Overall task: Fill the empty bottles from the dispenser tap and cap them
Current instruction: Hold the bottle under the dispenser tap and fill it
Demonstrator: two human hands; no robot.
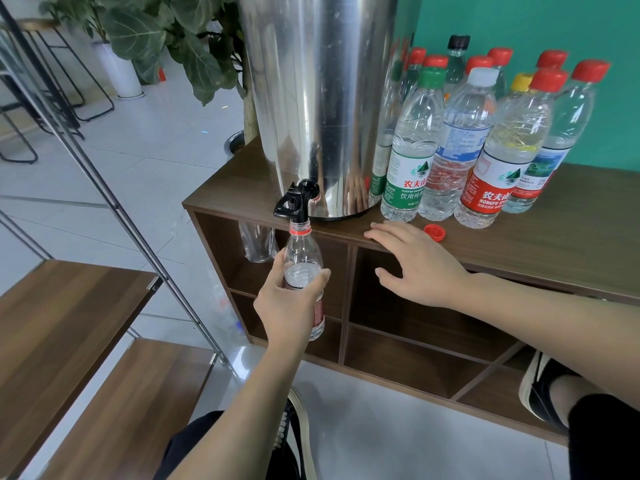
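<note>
A person's left hand (289,299) grips an uncapped plastic bottle (304,271) around its middle, fingers and thumb curled round the clear body, holding its open neck directly under the black tap (294,201) of a tall stainless-steel dispenser (318,98). The bottle hangs in front of the cabinet's open shelves, upright with a slight tilt, its red neck ring just above the fingers and its red label partly hidden behind the palm; water shows inside at about the level of the thumb. The right hand (415,261) is spread flat with fingers apart and straight, the fingertips (372,233) resting on the front edge of the wooden cabinet top (571,230), holding nothing. A loose red cap (434,232) lies on the cabinet top just beyond that hand's fingers, close to but not touching them. Farther past the cap, on the side away from the tap, stands a crowd of capped bottles (485,140), mostly with red caps, along with single green, white, yellow and black ones, packed against the dispenser's side and a teal wall (536,22). Another clear bottle (258,242) sits in the cabinet compartment behind the held bottle, beyond the left hand's fingers. A leafy potted plant (166,36) stands on the tiled floor behind the dispenser.
</note>
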